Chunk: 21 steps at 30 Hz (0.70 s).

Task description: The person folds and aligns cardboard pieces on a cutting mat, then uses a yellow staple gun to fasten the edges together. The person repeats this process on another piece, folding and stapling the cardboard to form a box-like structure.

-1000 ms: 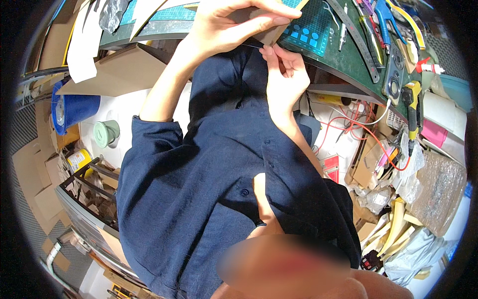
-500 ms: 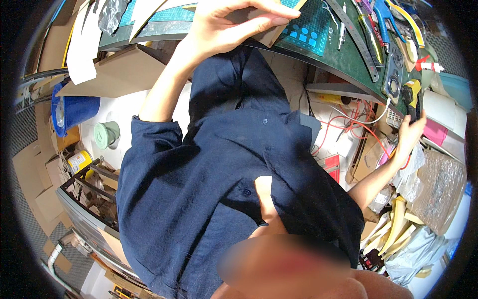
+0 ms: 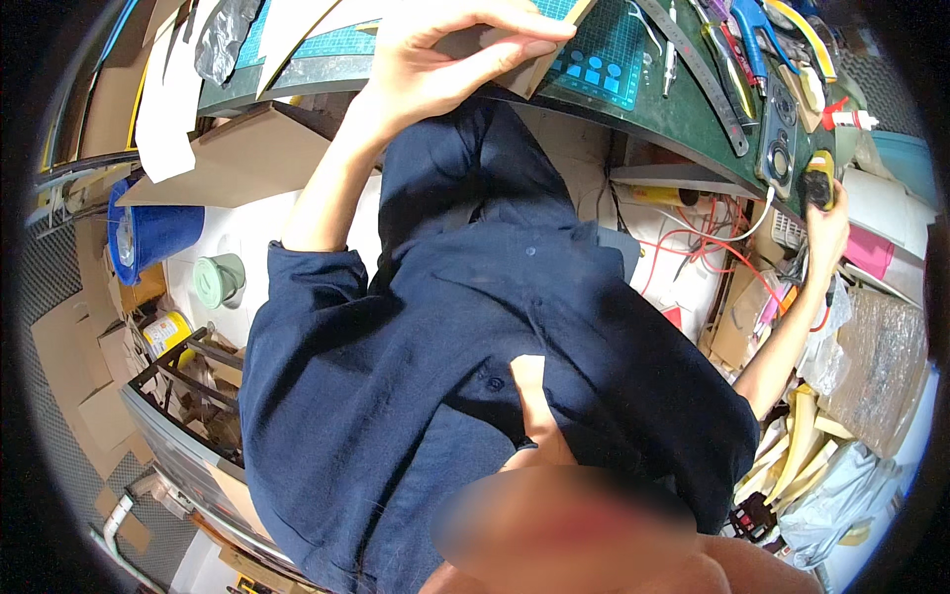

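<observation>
My left hand (image 3: 426,69) is over the front edge of the green workbench (image 3: 683,129), with thumb and fingertips pinched together on a brown cardboard piece (image 3: 535,77). Much of that piece is hidden behind the fingers and cut off by the top of the view. A blue-green cutting mat (image 3: 599,74) lies just beyond it. Out at the bench's right end, my right hand (image 3: 829,223) is closed around a yellow-and-black hand tool (image 3: 819,183). What kind of tool it is I cannot make out, since the fingers cover its lower part.
A steel ruler (image 3: 708,94), a blue-handled tool (image 3: 752,45) and a grey device with a white cable (image 3: 779,148) lie on the bench's right side. Cardboard (image 3: 223,153) juts from the left edge above a blue bin (image 3: 163,223). Red cables (image 3: 698,243) hang below.
My right hand has lifted the yellow-and-black tool slightly and turned it. My left hand, still pinching the cardboard, has shifted a little left in the view.
</observation>
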{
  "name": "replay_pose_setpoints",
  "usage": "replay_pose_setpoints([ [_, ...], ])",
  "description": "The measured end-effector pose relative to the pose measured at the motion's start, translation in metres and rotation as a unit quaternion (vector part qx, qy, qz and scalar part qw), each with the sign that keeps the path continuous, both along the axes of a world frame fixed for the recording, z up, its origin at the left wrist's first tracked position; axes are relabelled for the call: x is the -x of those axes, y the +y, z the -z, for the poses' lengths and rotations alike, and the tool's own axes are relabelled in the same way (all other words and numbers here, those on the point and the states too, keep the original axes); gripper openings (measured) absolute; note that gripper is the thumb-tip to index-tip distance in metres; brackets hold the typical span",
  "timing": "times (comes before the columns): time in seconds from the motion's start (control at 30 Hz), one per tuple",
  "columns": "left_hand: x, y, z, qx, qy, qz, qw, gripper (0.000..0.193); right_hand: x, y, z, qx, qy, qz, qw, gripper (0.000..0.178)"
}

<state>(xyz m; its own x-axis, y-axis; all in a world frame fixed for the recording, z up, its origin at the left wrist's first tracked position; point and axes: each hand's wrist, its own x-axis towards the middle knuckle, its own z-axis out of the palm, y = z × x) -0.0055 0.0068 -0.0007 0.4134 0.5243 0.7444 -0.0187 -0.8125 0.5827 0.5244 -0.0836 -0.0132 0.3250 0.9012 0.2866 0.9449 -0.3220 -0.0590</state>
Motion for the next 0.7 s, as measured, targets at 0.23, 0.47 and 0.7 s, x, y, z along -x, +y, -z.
replay_pose_setpoints([
  [0.23, 0.000, -0.001, 0.002, 0.012, 0.011, -0.007, 1.000, 0.025, 0.036, -0.073, -0.071, -0.192, 0.317, -0.065, 0.927, 0.034],
  [0.47, 0.002, 0.000, -0.001, -0.005, 0.008, 0.000, 1.000, 0.023, 0.137, -0.107, -0.047, -0.269, 0.536, -0.125, 0.790, 0.053],
  [0.7, 0.000, 0.001, 0.006, -0.026, 0.002, -0.029, 0.999, 0.019, 0.238, -0.042, 0.017, -0.088, 0.536, -0.361, 0.758, 0.046],
])
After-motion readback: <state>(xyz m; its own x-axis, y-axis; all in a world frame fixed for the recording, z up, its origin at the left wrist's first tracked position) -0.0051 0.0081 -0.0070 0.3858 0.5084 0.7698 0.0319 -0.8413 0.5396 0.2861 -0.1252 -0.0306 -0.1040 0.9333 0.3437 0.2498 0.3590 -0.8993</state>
